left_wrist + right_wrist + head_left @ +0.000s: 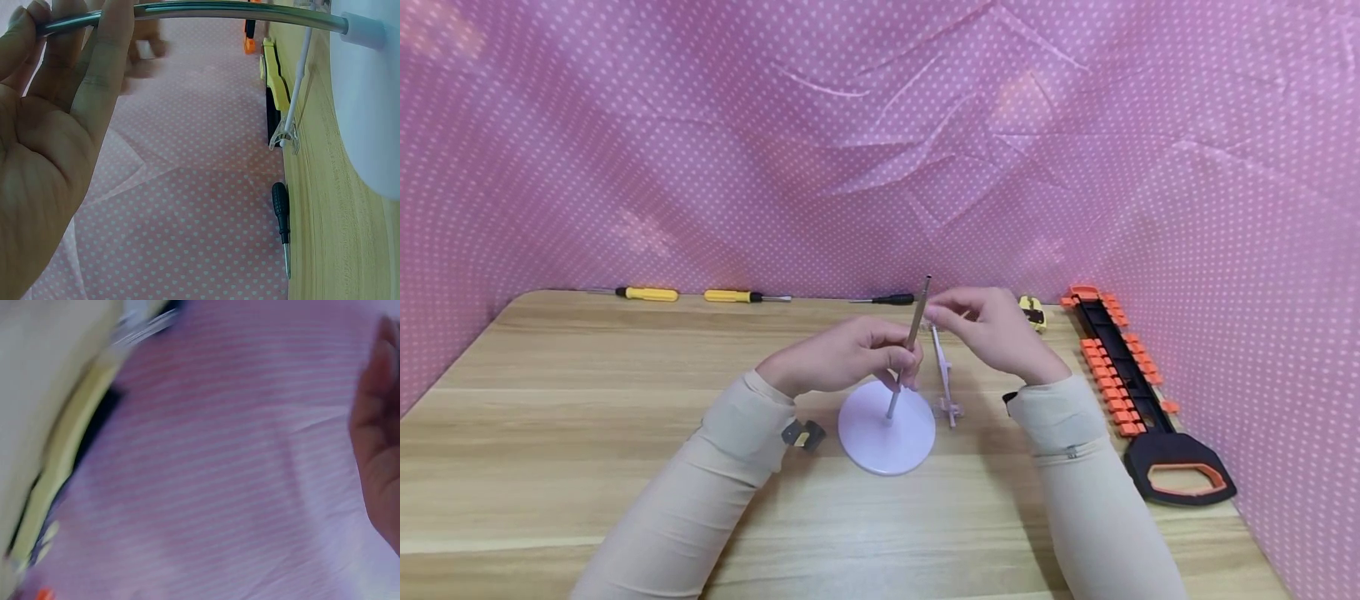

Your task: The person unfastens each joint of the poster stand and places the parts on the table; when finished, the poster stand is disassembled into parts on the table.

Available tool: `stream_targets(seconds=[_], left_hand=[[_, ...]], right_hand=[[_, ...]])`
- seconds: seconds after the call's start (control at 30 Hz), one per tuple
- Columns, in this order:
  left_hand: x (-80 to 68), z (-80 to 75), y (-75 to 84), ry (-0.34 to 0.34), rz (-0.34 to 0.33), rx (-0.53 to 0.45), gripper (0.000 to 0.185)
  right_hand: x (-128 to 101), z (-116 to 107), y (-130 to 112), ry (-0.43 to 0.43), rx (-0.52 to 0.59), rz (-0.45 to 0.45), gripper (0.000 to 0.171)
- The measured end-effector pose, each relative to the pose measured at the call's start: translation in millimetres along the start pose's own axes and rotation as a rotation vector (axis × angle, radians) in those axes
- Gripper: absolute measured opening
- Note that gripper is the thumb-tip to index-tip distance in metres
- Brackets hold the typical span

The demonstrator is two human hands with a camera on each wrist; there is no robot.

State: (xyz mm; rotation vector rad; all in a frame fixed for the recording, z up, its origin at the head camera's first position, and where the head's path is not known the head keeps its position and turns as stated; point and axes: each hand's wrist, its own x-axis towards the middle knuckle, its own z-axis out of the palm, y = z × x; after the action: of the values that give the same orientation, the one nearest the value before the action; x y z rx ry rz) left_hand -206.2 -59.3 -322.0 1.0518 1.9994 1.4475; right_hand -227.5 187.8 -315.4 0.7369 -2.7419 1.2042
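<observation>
Two hands worked one small stand near the middle of the surface (625, 500). Metal rod (910, 342) stood slightly tilted in the hub of the white round base (886, 437), which lay flat on the wood. Left hand (850, 354) had its fingers curled round the rod mid-length, probably to keep it steady in the socket; the left wrist view shows the same grip, rod (237, 12) running into the base (369, 106). Right hand (992, 329) was at the rod's upper end with fingers pinching the top of a thin white plastic arm (943, 375); the arm hung down beside the rod, its clip end touching the surface just beside the base. Likely held there to line it up with the rod. Right wrist view too blurred to confirm.

Tools were parked well apart, out of the work zone: two yellow screwdrivers (647, 293) and a black screwdriver (891, 298) along the far edge, a black-and-orange bit rack (1116, 367) by the right edge. Pink dotted cloth (880, 125) formed the backdrop.
</observation>
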Motion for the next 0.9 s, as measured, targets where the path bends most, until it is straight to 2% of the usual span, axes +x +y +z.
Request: stream_targets(seconds=[0.13,0.23,0.33,0.5,0.6,0.77,0.9], left_hand=[[0.6,-0.4,-0.5,-0.002,0.001,0.001,0.021],[0.5,-0.5,-0.5,-0.002,-0.007,-0.001,0.020],[0.2,-0.8,-0.3,-0.002,-0.009,0.002,0.019],[-0.1,-1.3,0.3,-0.009,-0.006,0.005,0.018],[-0.5,-1.3,1.1,-0.015,-0.008,-0.002,0.018],[-0.2,-1.4,1.5,-0.020,-0.005,-0.005,0.018],[0.6,-2.0,1.2,-0.019,-0.008,0.042,0.015]], right_hand=[[-9,-1,-31,0.114,0.278,-0.054,0.030],[-17,0,-49,0.148,0.380,-0.131,0.036],[-23,3,-62,0.154,0.375,-0.206,0.038],[-29,7,-73,0.178,0.314,-0.255,0.021],[-28,9,-74,0.202,0.270,-0.273,0.015],[-28,11,-74,0.231,0.211,-0.310,0.015],[-28,11,-72,0.244,0.187,-0.327,0.015]])
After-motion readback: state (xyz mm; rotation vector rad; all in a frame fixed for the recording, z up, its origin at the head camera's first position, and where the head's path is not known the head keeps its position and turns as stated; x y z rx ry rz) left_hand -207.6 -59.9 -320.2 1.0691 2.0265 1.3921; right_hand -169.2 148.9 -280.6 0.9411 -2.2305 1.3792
